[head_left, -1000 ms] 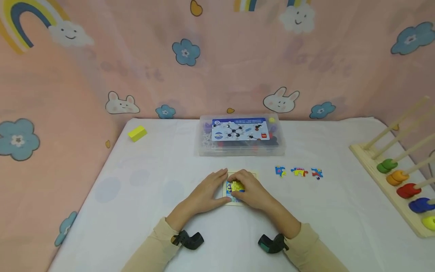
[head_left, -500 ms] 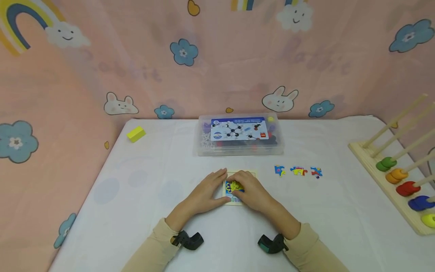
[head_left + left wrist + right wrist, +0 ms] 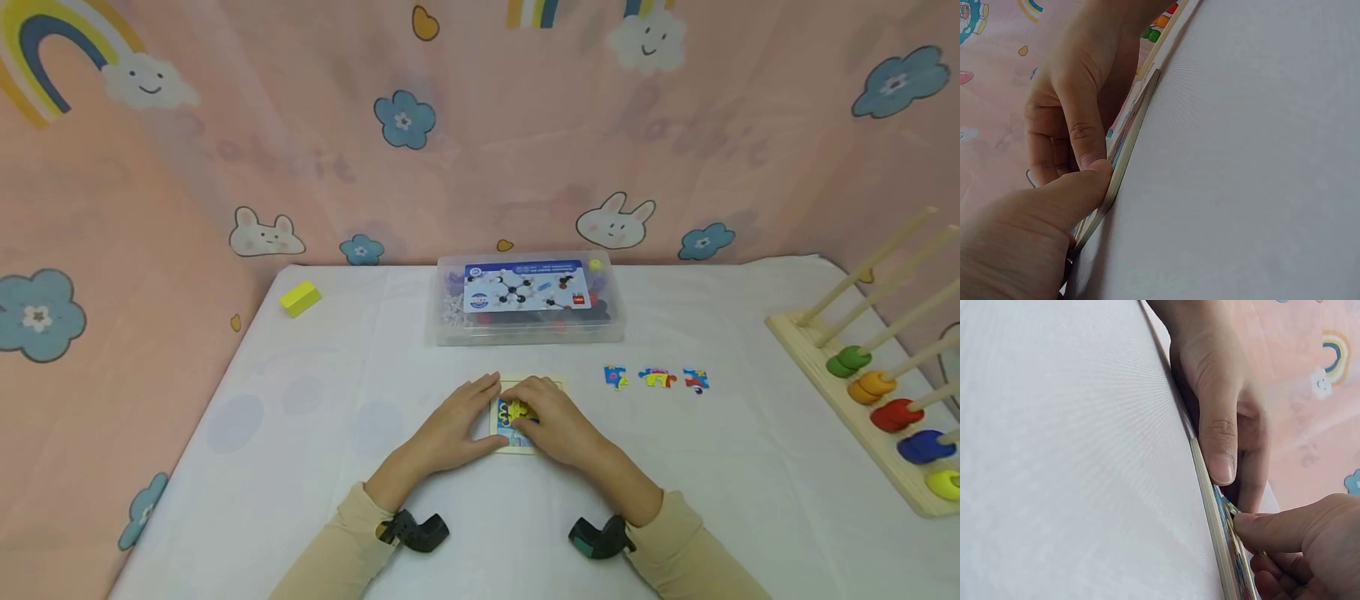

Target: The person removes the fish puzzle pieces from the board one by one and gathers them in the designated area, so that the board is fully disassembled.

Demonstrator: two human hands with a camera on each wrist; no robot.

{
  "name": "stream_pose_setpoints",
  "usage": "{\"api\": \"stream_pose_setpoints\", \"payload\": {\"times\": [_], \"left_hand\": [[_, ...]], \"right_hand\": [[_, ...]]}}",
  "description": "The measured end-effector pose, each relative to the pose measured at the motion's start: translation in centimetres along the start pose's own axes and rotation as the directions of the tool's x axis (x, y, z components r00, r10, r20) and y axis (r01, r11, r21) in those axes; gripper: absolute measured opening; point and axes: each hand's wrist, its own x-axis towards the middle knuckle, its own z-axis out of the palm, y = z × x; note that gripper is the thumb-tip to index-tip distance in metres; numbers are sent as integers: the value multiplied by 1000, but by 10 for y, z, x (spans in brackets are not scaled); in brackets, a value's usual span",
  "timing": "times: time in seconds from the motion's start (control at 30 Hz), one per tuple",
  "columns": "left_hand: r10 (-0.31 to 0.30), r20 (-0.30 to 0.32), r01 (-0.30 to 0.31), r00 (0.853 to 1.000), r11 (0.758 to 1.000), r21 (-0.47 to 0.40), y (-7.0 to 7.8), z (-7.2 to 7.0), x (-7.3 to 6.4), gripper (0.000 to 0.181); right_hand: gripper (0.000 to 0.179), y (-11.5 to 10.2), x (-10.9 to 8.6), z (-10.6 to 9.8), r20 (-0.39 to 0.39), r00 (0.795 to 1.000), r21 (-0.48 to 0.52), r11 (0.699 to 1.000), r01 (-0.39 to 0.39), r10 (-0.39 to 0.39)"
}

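Note:
A small jigsaw puzzle in a pale wooden frame (image 3: pixel 494 429) lies on the white tablecloth between both hands. My left hand (image 3: pixel 450 425) rests against its left side, fingers extended toward the far edge, thumb spread on the near edge. Over the right part, my right hand (image 3: pixel 558 425) bends its fingers and pinches a small puzzle piece (image 3: pixel 1229 506) between thumb and fingertips, at the puzzle's surface. Yellow and blue pieces (image 3: pixel 519 411) show between the hands; the right hand hides the rest. The left wrist view catches the wooden frame's edge (image 3: pixel 1125 165) side-on.
Three loose puzzle pieces (image 3: pixel 657 378) lie in a row to the right. A clear plastic box (image 3: pixel 525 335) with a molecule label stands behind. A yellow block (image 3: pixel 301 298) sits at the far left, and a wooden peg rack with coloured beads (image 3: pixel 840 392) at the right.
The head view has shifted slightly. Both hands keep almost the same place on the puzzle; the right fingers move only slightly over the yellow pieces.

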Motion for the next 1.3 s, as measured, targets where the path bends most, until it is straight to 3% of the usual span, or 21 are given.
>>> {"api": "stream_pose_setpoints", "payload": {"times": [0.47, 0.63, 1.3], "left_hand": [[-12, 3, 12, 1000, 1000, -20, 0, 3, 1, 77], [-8, 0, 8, 1000, 1000, -20, 0, 3, 0, 77], [-33, 22, 33, 999, 999, -6, 1, 0, 0, 79]], "right_hand": [[33, 6, -4, -22, 33, 997, 73, 995, -71, 69], [33, 14, -10, -31, 48, 993, 48, 992, -114, 112], [33, 58, -58, -77, 8, 978, 55, 977, -207, 207]]}}
